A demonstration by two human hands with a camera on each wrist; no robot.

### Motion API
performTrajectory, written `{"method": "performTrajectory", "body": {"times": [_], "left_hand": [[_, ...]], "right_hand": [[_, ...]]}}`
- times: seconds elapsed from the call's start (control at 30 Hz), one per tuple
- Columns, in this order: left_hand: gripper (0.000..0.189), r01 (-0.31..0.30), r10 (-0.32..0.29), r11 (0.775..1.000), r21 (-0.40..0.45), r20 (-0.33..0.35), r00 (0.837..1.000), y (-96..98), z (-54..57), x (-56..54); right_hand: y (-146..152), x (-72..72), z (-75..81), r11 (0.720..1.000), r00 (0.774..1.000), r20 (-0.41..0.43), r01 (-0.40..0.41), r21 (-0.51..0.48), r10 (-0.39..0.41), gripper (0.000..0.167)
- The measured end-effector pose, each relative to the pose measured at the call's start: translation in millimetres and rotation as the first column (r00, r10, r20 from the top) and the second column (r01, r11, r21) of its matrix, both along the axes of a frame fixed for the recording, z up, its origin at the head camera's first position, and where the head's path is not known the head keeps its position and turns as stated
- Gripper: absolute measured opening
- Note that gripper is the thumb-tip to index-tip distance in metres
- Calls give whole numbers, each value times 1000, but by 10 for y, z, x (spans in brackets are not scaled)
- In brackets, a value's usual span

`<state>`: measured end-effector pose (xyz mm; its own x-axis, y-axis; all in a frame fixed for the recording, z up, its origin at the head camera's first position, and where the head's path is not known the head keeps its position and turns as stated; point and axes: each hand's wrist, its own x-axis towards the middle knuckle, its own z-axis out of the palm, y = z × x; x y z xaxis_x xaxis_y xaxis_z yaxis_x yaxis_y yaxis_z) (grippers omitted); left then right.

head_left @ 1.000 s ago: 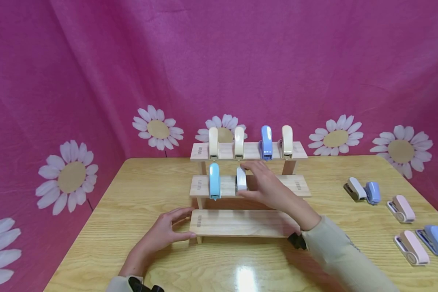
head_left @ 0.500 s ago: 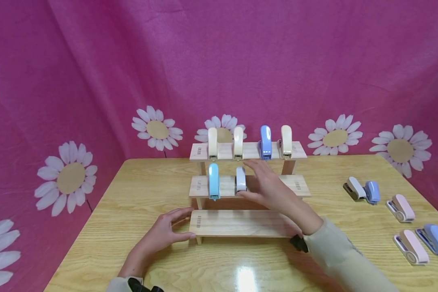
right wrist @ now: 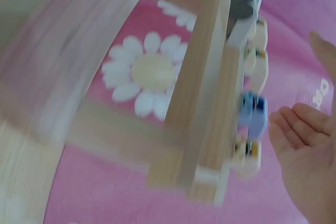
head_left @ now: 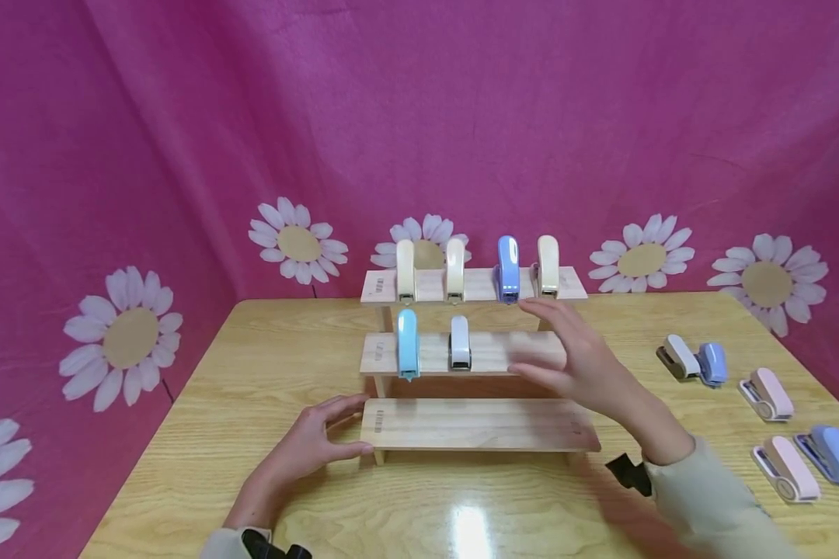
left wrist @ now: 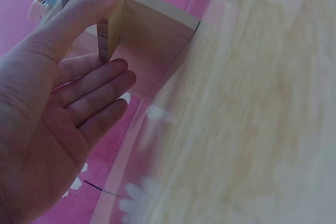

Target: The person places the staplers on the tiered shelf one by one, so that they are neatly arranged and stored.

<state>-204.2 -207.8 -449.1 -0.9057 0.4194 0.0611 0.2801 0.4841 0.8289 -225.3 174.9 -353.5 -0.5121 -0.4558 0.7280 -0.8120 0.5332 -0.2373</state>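
Note:
My left hand (head_left: 315, 439) holds the left end of the bottom step of a wooden display rack (head_left: 485, 423), thumb at the front corner and fingers at the back. In the left wrist view this hand (left wrist: 63, 103) straddles the board's end. My right hand (head_left: 587, 361), fingers parted and holding nothing, is in front of the right part of the middle step. A white stapler (head_left: 460, 341) stands on that step, left of the hand, beside a light-blue stapler (head_left: 408, 344). In the right wrist view the hand (right wrist: 310, 140) shows at the right edge, apart from the staplers.
On the top step stand cream staplers (head_left: 405, 270) and a blue stapler (head_left: 508, 268). At the table's right lie a white stapler (head_left: 680, 357), blue staplers (head_left: 713, 365) and pink staplers (head_left: 786, 468). A pink flowered cloth (head_left: 419, 116) hangs behind.
My right hand has let go of the white stapler and moved right, away from it. The white stapler stays on the middle step. My left hand keeps its place.

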Motion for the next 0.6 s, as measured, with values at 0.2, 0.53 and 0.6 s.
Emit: {"method": "performTrajectory", "body": {"times": [0.2, 0.53, 0.6], "left_hand": [[74, -8, 8, 1000, 1, 7, 1000, 2, 4, 4], [72, 12, -12, 1000, 13, -7, 1000, -5, 9, 4], [72, 15, -15, 1000, 16, -9, 1000, -7, 9, 4]], "right_hand": [[380, 85, -19, 999, 999, -34, 38, 8, -38, 77], [1101, 258, -196, 994, 992, -68, 105, -18, -106, 81], [1250, 302, -240, 992, 991, -55, 122, -12, -122, 82]]}}
